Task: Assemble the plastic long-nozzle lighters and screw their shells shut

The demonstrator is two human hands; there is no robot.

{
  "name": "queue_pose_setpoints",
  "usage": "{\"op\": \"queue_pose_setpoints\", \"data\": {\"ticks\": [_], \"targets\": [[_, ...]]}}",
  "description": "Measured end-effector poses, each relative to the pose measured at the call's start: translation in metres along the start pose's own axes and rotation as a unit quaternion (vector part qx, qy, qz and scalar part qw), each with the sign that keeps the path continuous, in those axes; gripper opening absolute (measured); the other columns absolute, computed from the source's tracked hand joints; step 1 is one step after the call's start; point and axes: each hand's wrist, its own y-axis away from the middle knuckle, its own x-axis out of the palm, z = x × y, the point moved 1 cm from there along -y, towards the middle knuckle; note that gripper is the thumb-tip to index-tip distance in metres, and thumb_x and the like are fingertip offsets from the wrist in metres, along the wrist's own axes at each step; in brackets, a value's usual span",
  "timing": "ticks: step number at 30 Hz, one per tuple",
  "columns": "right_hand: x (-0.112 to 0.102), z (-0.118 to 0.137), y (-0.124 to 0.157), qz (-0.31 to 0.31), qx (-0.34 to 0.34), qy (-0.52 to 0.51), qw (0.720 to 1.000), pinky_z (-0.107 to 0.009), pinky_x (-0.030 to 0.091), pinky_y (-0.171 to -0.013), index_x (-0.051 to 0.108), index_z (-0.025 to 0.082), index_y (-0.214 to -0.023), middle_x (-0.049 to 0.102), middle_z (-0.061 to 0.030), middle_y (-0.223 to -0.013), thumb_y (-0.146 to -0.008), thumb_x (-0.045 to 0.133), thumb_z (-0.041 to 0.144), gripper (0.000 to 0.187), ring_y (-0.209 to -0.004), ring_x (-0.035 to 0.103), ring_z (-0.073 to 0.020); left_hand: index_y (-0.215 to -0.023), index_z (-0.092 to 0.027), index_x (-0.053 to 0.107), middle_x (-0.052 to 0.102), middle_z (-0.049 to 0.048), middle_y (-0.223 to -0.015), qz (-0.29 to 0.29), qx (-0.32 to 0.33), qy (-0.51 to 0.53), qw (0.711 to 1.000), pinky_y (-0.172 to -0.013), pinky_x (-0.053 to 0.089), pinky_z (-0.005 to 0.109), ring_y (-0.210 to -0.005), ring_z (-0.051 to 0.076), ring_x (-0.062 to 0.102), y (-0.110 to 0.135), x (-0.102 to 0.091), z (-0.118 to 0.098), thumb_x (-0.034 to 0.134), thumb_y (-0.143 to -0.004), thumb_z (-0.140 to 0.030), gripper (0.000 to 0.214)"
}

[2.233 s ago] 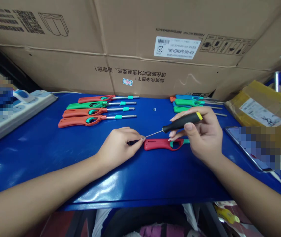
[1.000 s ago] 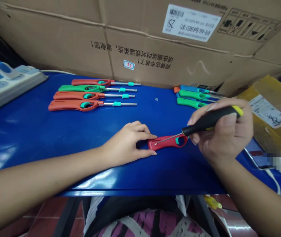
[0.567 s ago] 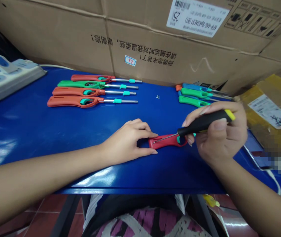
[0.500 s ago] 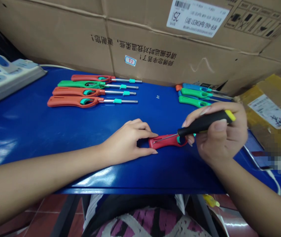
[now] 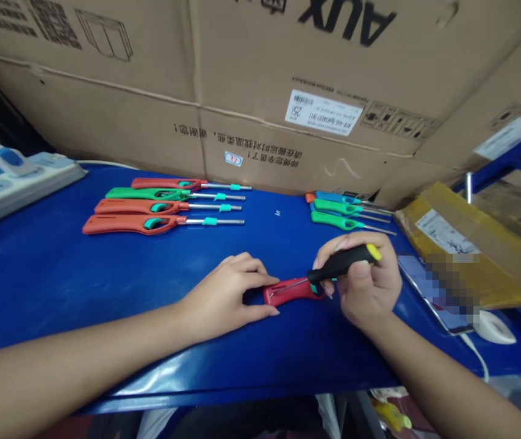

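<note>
Red lighter (image 5: 293, 295) on the blue table (image 5: 160, 274), left hand (image 5: 226, 292) pinching its back end, front part hidden behind the right hand (image 5: 368, 286), which holds a black screwdriver (image 5: 341, 263), tip too tiny to see well.

Left hand (image 5: 224, 296) and right hand (image 5: 370, 289): both bare. Right thumbnail (image 5: 360, 266): rounded. Left forearm (image 5: 91, 338) and right forearm (image 5: 434, 375), behind the hands: bare. Lap clothing, below the hands: dark cloth (image 5: 237, 425) at centre, white cloth (image 5: 156, 422) flanking it.
</note>
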Motion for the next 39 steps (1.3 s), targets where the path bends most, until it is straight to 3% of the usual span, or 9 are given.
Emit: {"op": "queue_pose_setpoints", "data": {"ticks": [6, 12, 15, 22, 26, 33, 39], "targets": [[0.005, 0.012, -0.001, 0.004, 0.005, 0.03, 1.0, -0.02, 0.042, -0.037, 0.054, 0.025, -0.11, 0.066, -0.0011, -0.084, -0.101, 0.051, 0.03, 0.011, -0.046, 0.052, -0.0088, -0.118, -0.024, 0.074, 0.071, 0.0053, -0.102, 0.004, -0.01, 0.011, 1.0, -0.09, 0.048, 0.04, -0.097, 0.023, 0.061, 0.001, -0.001, -0.001, 0.078, -0.084, -0.043, 0.039], [0.009, 0.036, -0.011, 0.124, 0.058, 0.132, 0.982, -0.02, 0.049, -0.047, 0.056, 0.027, -0.115, 0.067, -0.0024, -0.093, -0.096, 0.061, 0.024, 0.02, -0.056, 0.057, -0.0092, -0.116, -0.025, 0.075, 0.071, 0.004, -0.103, -0.003, -0.014, 0.015, 1.0, -0.09, 0.047, 0.039, -0.096, 0.023, 0.061, 0.0, 0.0, -0.001, 0.079, -0.083, -0.043, 0.037], [0.013, 0.035, -0.013, 0.135, 0.069, 0.116, 0.982, -0.02, 0.049, -0.047, 0.056, 0.027, -0.116, 0.067, -0.002, -0.092, -0.096, 0.062, 0.024, 0.02, -0.057, 0.059, -0.0094, -0.113, -0.025, 0.075, 0.071, 0.0041, -0.101, -0.006, -0.01, 0.02, 1.0, -0.09, 0.047, 0.039, -0.095, 0.023, 0.06, 0.0, 0.0, -0.001, 0.079, -0.083, -0.042, 0.035], [0.015, 0.019, -0.002, 0.067, 0.021, 0.064, 0.995, -0.02, 0.046, -0.044, 0.056, 0.025, -0.117, 0.068, -0.0017, -0.087, -0.099, 0.058, 0.024, 0.019, -0.051, 0.054, -0.0078, -0.116, -0.023, 0.074, 0.07, 0.0048, -0.102, 0.005, -0.019, 0.014, 1.0, -0.09, 0.047, 0.039, -0.096, 0.023, 0.06, 0.001, 0.0, -0.001, 0.08, -0.083, -0.042, 0.039], [0.013, 0.02, -0.003, -0.014, 0.019, 0.0, 1.0, -0.02, 0.043, -0.038, 0.057, 0.024, -0.114, 0.068, -0.0015, -0.082, -0.102, 0.052, 0.03, 0.013, -0.05, 0.055, -0.0092, -0.121, -0.024, 0.072, 0.07, 0.005, -0.105, 0.016, -0.025, 0.007, 1.0, -0.091, 0.047, 0.04, -0.099, 0.024, 0.06, 0.001, -0.001, -0.001, 0.078, -0.085, -0.043, 0.042], [0.015, 0.015, -0.002, -0.067, 0.058, -0.024, 0.996, -0.019, 0.04, -0.037, 0.058, 0.024, -0.107, 0.069, 0.0006, -0.078, -0.103, 0.052, 0.032, 0.011, -0.042, 0.049, -0.0063, -0.123, -0.023, 0.068, 0.069, 0.0051, -0.11, 0.003, -0.016, 0.018, 1.0, -0.093, 0.048, 0.039, -0.102, 0.023, 0.06, 0.0, -0.002, -0.002, 0.077, -0.086, -0.04, 0.042], [0.011, 0.004, -0.009, -0.128, 0.141, -0.072, 0.979, -0.018, 0.037, -0.034, 0.058, 0.024, -0.1, 0.068, 0.0032, -0.073, -0.103, 0.051, 0.039, 0.017, -0.035, 0.044, -0.0048, -0.101, -0.019, 0.065, 0.067, 0.0032, -0.102, -0.002, -0.011, 0.068, 0.998, -0.085, 0.049, 0.033, -0.094, 0.019, 0.06, -0.002, -0.006, 0.0, 0.077, -0.086, -0.035, 0.024]]}}
